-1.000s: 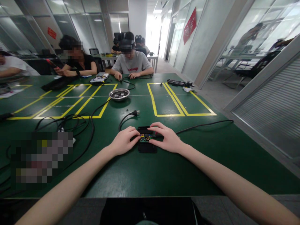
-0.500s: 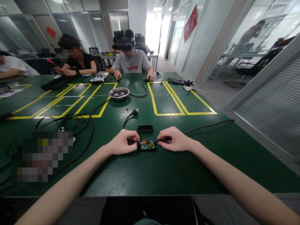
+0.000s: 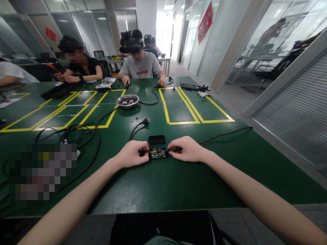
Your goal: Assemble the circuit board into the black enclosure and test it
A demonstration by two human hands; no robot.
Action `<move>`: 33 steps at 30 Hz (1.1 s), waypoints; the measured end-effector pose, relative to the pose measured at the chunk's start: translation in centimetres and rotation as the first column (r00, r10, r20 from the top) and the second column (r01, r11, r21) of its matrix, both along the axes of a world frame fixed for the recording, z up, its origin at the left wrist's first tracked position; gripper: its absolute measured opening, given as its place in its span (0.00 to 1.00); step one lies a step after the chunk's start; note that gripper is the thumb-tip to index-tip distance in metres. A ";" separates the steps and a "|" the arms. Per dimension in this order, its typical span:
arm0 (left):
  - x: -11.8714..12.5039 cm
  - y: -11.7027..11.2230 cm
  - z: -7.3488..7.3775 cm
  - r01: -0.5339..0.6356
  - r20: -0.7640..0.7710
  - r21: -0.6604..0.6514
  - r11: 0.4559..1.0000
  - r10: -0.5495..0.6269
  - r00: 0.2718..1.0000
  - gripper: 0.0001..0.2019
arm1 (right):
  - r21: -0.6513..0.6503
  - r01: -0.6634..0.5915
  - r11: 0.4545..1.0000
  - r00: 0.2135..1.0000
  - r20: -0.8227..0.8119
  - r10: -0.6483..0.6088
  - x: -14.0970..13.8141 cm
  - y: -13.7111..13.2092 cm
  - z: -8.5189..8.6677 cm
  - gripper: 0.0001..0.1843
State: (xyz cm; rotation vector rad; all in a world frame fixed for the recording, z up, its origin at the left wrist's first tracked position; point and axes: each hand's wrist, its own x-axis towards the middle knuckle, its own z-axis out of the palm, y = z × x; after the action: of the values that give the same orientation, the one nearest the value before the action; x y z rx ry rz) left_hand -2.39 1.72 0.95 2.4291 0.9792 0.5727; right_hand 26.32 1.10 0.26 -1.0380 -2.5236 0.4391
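A small open black adapter box (image 3: pixel 157 153) with a green circuit board and copper coils lies on the green table (image 3: pixel 163 183) between my hands. My left hand (image 3: pixel 131 153) is closed on the black cable at the box's left end. My right hand (image 3: pixel 187 149) is closed on the black cable at its right end, which runs off to the right. The box's black lid (image 3: pixel 157 139) lies flat just behind it, apart from both hands. A black mains plug (image 3: pixel 146 121) on the left cable rests further back.
A metal bowl (image 3: pixel 127 100) with small parts stands mid-table. Loose black cables (image 3: pixel 74 136) coil at the left. Yellow tape rectangles (image 3: pixel 189 109) mark the tabletop. Two people sit across the far side; another's arm shows at far left. A glass wall runs along the right.
One second ago both hands lay over the box. The lid now lies behind it, the board is exposed, and each hand has closed on a cable end.
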 end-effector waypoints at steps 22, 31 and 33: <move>0.0 -0.3 -0.3 0.103 -0.008 0.022 0.994 -0.103 0.995 0.08 | -0.126 -0.007 0.992 0.999 0.037 0.011 -0.4 0.2 -0.1 0.13; 0.6 -0.1 -0.6 0.087 -0.096 0.062 0.994 -0.080 0.992 0.12 | -0.202 -0.038 0.979 0.999 -0.027 0.033 -0.1 0.3 0.2 0.15; 0.7 -0.2 -0.5 0.083 -0.105 0.072 0.994 -0.075 0.992 0.12 | -0.213 -0.041 0.976 0.999 -0.025 0.036 -0.1 0.3 0.3 0.16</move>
State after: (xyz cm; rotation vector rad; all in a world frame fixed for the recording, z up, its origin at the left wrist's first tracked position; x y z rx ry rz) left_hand -1.71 1.53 0.43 2.5745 0.9117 0.4710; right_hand 26.22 1.37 0.61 -1.0547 -2.5225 0.7420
